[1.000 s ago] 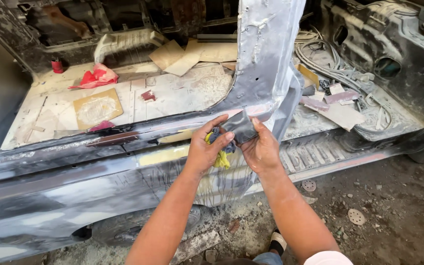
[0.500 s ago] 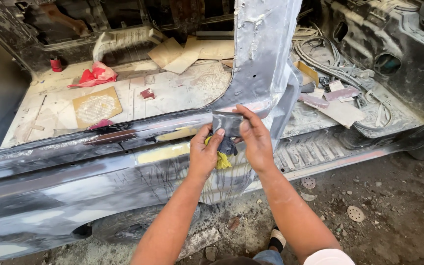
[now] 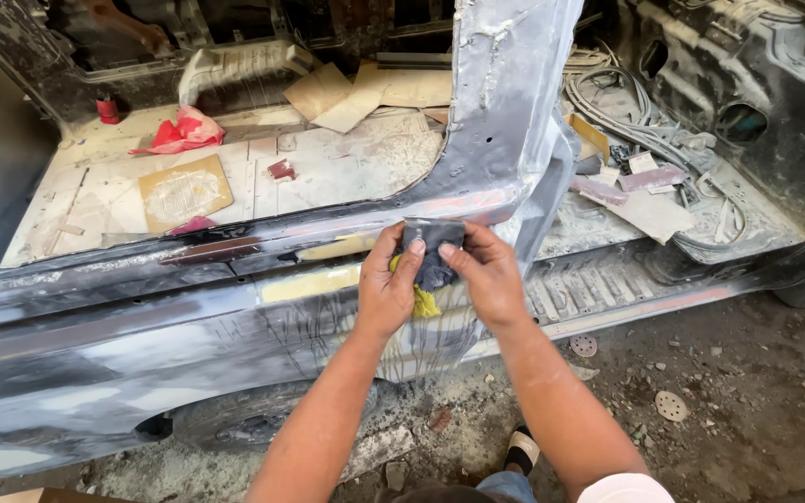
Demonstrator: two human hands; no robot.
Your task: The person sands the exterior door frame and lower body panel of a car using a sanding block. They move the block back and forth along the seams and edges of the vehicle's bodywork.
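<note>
1. Lying at far left on the stripped car floor (image 3: 328,177), a red rag (image 3: 184,130) and a small red can (image 3: 106,108) are seen, with a square of cardboard (image 3: 184,191) nearer the sill.
2. Below these, the dark sill panel (image 3: 142,326) is seen running left to right, wet and streaked, with a pale yellowish patch (image 3: 305,279) near its middle.
3. The left hand (image 3: 388,289) is clenched on a yellow sponge (image 3: 424,300) and the lower edge of a dark sheet of sandpaper (image 3: 432,247); the thumb is laid on the sheet's face.
4. The sandpaper is held in both hands against the sill, at the foot of the grey pillar (image 3: 505,102).
5. The right hand (image 3: 488,275) is closed on the sheet's right edge, fingers curled over it.
6. As a judgement: the sheet is best kept flat and wet on the panel, pressure spread evenly across both hands, so no grooves are cut at the filled patch.
7. At right, loose cables (image 3: 645,121) and scraps are seen on the floor, and round discs (image 3: 671,405) on the dirt ground (image 3: 757,391).
</note>
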